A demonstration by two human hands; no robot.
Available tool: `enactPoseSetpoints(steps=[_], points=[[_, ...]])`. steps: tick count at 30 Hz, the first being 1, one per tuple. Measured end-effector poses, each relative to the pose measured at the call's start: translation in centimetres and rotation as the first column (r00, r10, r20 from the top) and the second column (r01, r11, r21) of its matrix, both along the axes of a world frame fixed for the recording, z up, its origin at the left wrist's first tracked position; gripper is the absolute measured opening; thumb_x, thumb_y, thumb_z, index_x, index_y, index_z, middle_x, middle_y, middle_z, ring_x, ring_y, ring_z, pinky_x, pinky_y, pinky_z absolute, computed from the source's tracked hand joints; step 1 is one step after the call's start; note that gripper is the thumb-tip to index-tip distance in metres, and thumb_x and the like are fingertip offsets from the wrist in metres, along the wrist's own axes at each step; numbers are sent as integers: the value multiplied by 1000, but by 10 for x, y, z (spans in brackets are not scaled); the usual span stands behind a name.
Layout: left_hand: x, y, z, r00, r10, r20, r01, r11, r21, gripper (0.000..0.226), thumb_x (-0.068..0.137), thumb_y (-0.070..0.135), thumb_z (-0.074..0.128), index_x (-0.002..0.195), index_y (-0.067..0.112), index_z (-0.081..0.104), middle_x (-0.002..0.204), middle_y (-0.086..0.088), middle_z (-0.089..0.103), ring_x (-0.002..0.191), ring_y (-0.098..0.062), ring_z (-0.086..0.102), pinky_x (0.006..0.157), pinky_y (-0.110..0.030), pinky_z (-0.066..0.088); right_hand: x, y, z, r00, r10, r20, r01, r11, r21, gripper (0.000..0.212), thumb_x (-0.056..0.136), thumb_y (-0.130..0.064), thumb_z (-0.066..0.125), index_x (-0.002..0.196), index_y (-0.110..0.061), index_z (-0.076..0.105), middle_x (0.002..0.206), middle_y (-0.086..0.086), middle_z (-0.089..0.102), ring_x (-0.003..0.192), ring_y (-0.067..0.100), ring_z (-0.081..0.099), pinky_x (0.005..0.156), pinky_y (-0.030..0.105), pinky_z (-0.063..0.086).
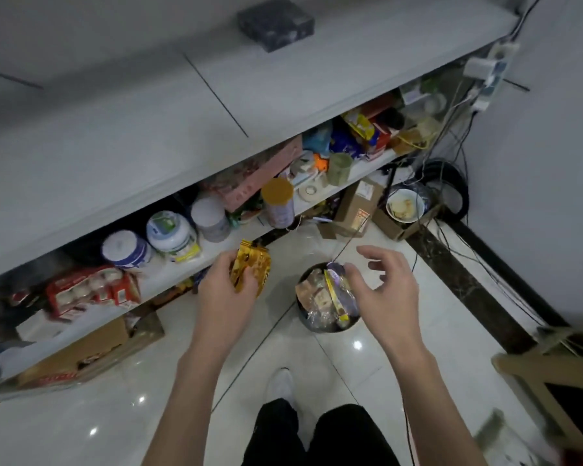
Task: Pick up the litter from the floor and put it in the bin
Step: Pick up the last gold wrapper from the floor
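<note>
Room dim, cool grey cast, light from overhead. Small bright glints on the glossy floor tiles (357, 345). Shelf (169, 274) recesses under the counter (115, 129) fall into shadow. Wide-angle bending at the edges; cardboard box (552, 391) at lower right smeared by motion blur — overall soft.

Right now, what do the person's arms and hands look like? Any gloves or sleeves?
Both bare: the left hand and right hand wear no gloves, rings or watch, and no sleeves show on the forearms. Lower down, black trousers and a white shoe.
</note>
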State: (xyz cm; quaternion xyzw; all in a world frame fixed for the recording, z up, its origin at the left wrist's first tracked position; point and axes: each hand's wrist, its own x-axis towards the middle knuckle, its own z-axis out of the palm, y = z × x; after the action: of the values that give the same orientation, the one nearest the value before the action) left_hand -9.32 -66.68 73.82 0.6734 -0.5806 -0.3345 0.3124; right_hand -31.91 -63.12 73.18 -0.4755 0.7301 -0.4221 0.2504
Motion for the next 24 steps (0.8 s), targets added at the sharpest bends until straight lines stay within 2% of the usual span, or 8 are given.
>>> enactPoseSetpoints(steps=[5, 7, 9, 14, 18, 19, 22, 24], points=[[-70, -35, -36, 998, -52, -19, 53, 997, 57, 16, 95, 19, 58, 100, 34, 55, 85, 15, 61, 77, 5, 57, 58, -7, 39, -67, -27, -32, 999, -44, 9, 43, 997, 68, 27, 85, -38, 72, 111, -38, 64, 111, -20, 56, 104, 0, 56, 82, 16, 42], [-97, -43, -56, 999, -25, -31, 28, 994, 110, 22, 95, 19, 58, 92, 41, 53, 84, 11, 62, 76, -1, 59, 59, -12, 42, -93, -39, -49, 999, -39, 10, 38, 996, 87, 27, 85, -35, 73, 111, -35, 64, 110, -17, 57, 103, 2, 57, 82, 19, 43], [-122, -50, -78, 999, 21, -35, -15, 987, 159, 24, 95, 17, 59, 88, 40, 52, 86, 6, 64, 78, -6, 61, 66, -25, 49, -116, -51, -68, 1000, -15, 8, 14, 996, 89, 27, 85, -30, 74, 111, -32, 64, 110, -12, 59, 102, 6, 58, 82, 22, 45], [-180, -61, -143, 985, 163, -49, -145, 955, 259, 15, 96, 16, 57, 103, 28, 60, 93, 10, 65, 84, -7, 63, 71, -27, 52, -169, -79, -119, 992, 128, 23, -130, 975, 182, 31, 84, -39, 71, 113, -32, 64, 112, -13, 58, 103, 4, 57, 83, 13, 40], [-214, -66, -204, 976, 213, -32, -195, 935, 297, 17, 96, 15, 57, 108, 27, 57, 94, 19, 62, 85, 2, 61, 68, -12, 46, -197, -95, -165, 982, 184, 33, -187, 957, 223, 30, 84, -36, 72, 113, -34, 64, 113, -16, 57, 105, 4, 57, 86, 12, 40], [-221, -67, -220, 976, 216, -28, -197, 932, 304, 18, 96, 14, 57, 109, 27, 56, 94, 19, 61, 86, 1, 61, 69, -11, 46, -201, -97, -178, 980, 196, 36, -199, 952, 234, 30, 84, -35, 73, 113, -34, 64, 113, -17, 57, 105, 5, 57, 86, 12, 40], [-238, -69, -272, 974, 224, -16, -205, 916, 346, 21, 96, 14, 57, 115, 23, 57, 95, 14, 63, 87, -5, 61, 73, -23, 50, -203, -102, -224, 972, 231, 43, -234, 936, 263, 29, 84, -34, 72, 112, -34, 63, 113, -15, 58, 104, 6, 58, 85, 7, 39], [-245, -69, -306, 972, 233, -12, -214, 908, 359, 21, 95, 15, 57, 111, 29, 55, 93, 16, 62, 86, -4, 61, 71, -22, 49, -202, -102, -255, 964, 263, 42, -264, 922, 285, 28, 85, -34, 72, 112, -34, 63, 113, -16, 58, 105, 7, 59, 87, 10, 41]])
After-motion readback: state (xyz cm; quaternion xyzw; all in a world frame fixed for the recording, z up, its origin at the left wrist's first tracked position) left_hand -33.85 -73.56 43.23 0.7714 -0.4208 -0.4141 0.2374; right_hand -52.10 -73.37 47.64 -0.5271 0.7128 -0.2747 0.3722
